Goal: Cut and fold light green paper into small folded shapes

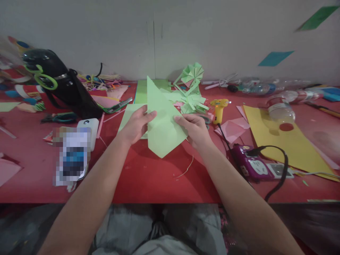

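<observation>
Both hands hold up a light green sheet of paper [163, 131] over the red table, its pointed corner at the top. My left hand [138, 124] pinches the left edge, thumb in front and fingers behind. On the right edge, my right hand [193, 129] grips with its thumb on the front; its other fingers are partly behind the sheet. More light green paper [129, 118] lies on the table beyond my left hand. Behind the held sheet stand folded green paper pieces [192, 102], with a pleated paper rosette [193, 74] on top.
A yellow glue gun [219, 109] stands right of the hands, its cord running near a purple power strip [251, 163]. Yellow paper [287, 145] and a plastic bottle [281, 109] lie farther right. A black bottle case [71, 88] and a blurred-out phone [74, 156] are at left.
</observation>
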A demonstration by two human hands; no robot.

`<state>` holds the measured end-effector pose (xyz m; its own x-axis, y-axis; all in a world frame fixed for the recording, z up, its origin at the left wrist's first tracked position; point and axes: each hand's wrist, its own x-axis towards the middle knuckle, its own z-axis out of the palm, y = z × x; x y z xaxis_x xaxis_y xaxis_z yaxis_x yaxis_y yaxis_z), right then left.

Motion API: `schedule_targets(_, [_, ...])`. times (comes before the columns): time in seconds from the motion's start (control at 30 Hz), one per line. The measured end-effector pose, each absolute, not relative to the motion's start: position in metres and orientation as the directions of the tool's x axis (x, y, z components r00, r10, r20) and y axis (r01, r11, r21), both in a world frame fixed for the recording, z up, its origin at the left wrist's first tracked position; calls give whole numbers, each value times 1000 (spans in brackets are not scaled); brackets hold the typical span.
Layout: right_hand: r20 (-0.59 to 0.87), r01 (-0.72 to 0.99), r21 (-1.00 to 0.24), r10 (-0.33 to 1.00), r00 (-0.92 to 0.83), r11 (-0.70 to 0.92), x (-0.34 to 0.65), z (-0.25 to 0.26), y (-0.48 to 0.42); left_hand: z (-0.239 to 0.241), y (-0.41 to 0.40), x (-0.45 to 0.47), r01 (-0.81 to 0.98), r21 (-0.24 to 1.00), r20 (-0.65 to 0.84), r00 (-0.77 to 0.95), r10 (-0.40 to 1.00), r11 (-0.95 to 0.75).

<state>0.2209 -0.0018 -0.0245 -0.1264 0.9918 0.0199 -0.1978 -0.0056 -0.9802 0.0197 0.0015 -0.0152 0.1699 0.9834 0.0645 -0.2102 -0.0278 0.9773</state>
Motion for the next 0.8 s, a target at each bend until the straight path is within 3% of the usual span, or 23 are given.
schedule_targets(0.13, [-1, -162, -986, 982, -189, -32, 219, -24, -4, -16, -2, 23, -238, 970, -2, 225, 974, 56])
schedule_targets(0.47, [48, -157, -987, 994, -102, 31, 221, -29, 1, -19, 7, 15, -144, 989, 32, 17, 999, -30])
schedule_targets(0.67, [117, -65, -991, 991, -64, 113, 219, -30, 0, -27, 14, 15, 7, 997, 75, -145, 987, -75])
schedule_targets(0.8, [134, -67, -989, 990, -34, 132, 221, -29, 0, -21, 9, 14, -72, 996, 53, -22, 998, -54])
